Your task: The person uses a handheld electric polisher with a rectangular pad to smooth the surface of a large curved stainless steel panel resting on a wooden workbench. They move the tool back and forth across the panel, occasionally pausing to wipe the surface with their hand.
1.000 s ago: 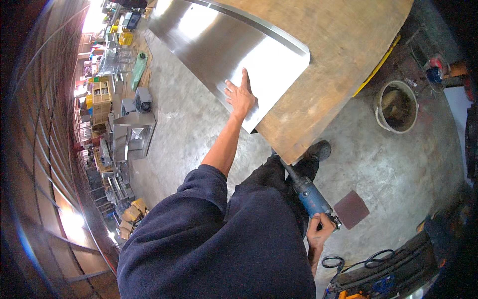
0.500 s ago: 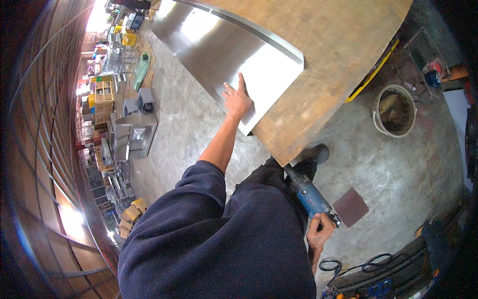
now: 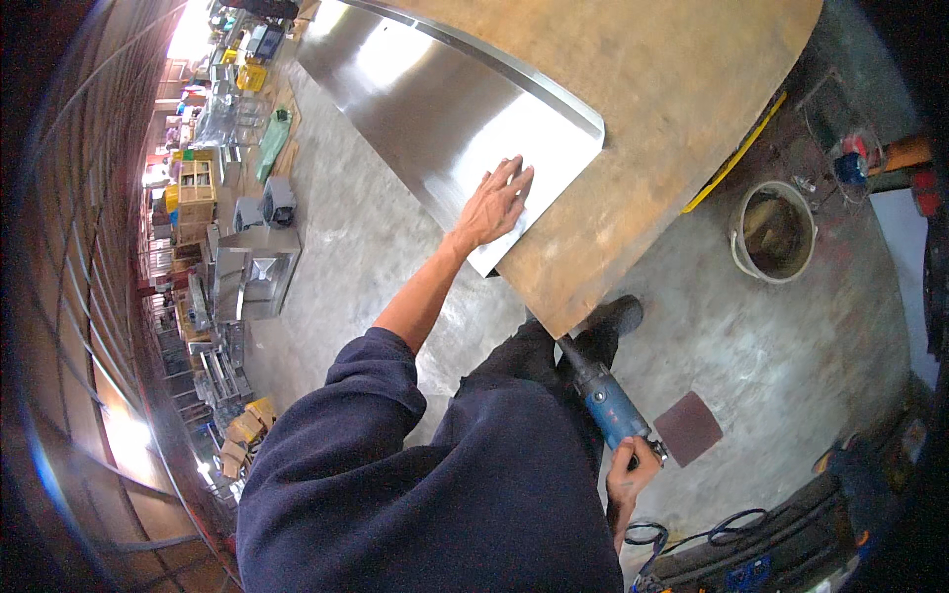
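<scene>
My left hand lies on a long, shiny sheet-metal panel with raised edges, its fingers stretched out near the panel's near end. The panel rests on a brown wooden tabletop. Low beside my legs, my right hand is closed around the rear end of a blue power tool, which looks like a grinder. The tool's dark front points up at the table's near corner; its tip is hidden there. A dark red-brown square sheet, like sandpaper, shows just right of the tool; whether it touches it I cannot tell.
A pale bucket stands on the concrete floor at the right. A black cable runs past a dark bag-like thing at lower right. Metal parts, cardboard boxes and wooden drawers line the left side.
My left hand has slid a little right along the panel, its fingers now closer together where one finger pointed ahead. The right hand keeps its hold on the tool; the view has shifted slightly.
</scene>
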Available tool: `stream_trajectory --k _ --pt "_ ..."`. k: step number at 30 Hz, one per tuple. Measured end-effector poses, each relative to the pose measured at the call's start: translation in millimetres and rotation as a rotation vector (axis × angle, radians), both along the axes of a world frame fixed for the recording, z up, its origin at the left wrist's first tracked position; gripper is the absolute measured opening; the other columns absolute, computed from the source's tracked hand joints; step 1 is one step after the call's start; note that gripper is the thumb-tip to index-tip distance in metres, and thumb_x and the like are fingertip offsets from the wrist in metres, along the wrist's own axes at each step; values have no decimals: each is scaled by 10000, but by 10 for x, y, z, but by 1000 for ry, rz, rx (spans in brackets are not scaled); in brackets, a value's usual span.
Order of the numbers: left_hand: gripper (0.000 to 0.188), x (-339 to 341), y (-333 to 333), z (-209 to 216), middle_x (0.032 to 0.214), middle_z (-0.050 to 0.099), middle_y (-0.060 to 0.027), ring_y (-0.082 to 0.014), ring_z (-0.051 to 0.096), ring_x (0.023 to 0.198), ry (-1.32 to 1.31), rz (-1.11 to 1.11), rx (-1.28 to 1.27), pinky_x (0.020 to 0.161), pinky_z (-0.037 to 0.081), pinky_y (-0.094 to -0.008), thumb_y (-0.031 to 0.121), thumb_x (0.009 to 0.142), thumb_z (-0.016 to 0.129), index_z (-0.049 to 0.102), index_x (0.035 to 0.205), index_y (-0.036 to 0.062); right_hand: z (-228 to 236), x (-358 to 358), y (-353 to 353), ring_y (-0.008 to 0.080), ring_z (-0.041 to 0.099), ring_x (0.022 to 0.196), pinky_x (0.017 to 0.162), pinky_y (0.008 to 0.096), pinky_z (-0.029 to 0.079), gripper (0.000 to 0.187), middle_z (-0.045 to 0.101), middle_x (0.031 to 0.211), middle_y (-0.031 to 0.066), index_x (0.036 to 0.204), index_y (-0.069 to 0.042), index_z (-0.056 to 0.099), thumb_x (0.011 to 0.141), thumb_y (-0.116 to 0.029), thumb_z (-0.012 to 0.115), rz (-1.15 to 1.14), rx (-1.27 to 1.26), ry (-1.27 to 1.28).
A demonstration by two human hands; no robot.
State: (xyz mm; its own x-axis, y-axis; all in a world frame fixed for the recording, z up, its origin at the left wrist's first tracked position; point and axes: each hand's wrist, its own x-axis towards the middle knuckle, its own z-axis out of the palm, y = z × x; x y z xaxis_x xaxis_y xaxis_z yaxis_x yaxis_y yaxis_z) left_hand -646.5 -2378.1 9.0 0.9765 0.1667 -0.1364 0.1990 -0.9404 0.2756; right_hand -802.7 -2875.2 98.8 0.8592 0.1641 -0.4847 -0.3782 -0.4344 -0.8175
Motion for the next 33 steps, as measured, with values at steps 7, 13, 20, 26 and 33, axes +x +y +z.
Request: stream_trajectory --k 7,13,20,26,33 --pt "731 543 507 -542 1705 204 -273 -418 178 1595 -177 720 177 1284 144 -589 360 1060 473 256 1595 -88 -34 -60 -58 307 549 530 530 413 384 294 534 603 146 683 -34 502 952 -129 573 58 -48 -71" --pt "700 980 -778 -428 1679 278 -273 -392 214 1590 -227 168 113 1288 159 -577 389 1085 397 282 1594 -78 -94 -82 -21 153 525 504 509 318 394 361 531 540 54 654 -15 555 984 -161 542 83 -97 -105" --pt "576 141 -176 -282 1717 224 -217 -349 196 1603 -78 252 -144 1278 179 -594 213 1061 392 349 1559 -74 132 -109 164 135 474 498 502 333 342 373 517 553 40 630 -31 522 984 -145 543 123 -100 -127" --pt "440 -3106 889 -1133 1218 728 -238 -398 679 1176 536 842 60 1101 454 -546 367 1039 482 750 1176 46 151 -170 174 218 535 526 536 375 404 306 548 584 83 670 -23 529 968 -67 583 151 16 -164" --pt "350 -5970 -1226 -1699 884 747 -188 -297 716 756 345 693 -850 756 577 -473 285 975 534 729 1014 -4 331 -395 493 90 482 513 490 291 374 364 529 578 16 641 -25 529 993 -97 583 58 129 -74"
